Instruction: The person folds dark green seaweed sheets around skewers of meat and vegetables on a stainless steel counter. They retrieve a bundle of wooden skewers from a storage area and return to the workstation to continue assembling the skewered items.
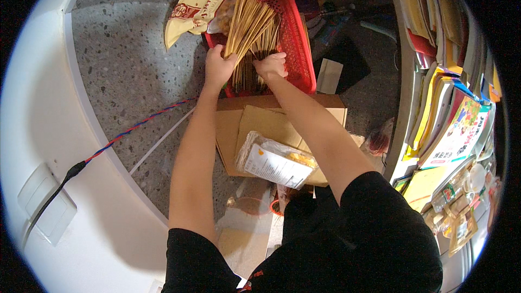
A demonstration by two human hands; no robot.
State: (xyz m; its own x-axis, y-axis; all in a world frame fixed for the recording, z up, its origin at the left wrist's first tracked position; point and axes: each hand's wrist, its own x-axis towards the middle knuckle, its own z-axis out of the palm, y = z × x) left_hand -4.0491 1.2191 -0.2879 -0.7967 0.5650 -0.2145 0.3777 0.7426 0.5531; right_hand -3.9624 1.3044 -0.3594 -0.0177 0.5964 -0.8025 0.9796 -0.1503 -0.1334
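In my left hand (pixel 220 65) is the lower end of a fanned bundle of thin wooden sticks (pixel 249 18), which points up and away over a red plastic basket (pixel 299 40). More thin sticks with dark ends (pixel 246 75) lie in the basket below it. My right hand (pixel 272 66) is at the dark part of these sticks, its fingers bent; what they grip is hidden. A cream and clear plastic bag (pixel 195 10) with brownish contents lies across the basket's far left corner.
Nearer me, a cardboard box (pixel 228 130) carries a clear packet with a white label (pixel 276 165). A twisted red and blue cord (pixel 138 126) crosses from the left wall switch (pixel 49 203). Books and papers (pixel 452 130) are stacked on the right. A grey card (pixel 329 75) lies beside the basket.
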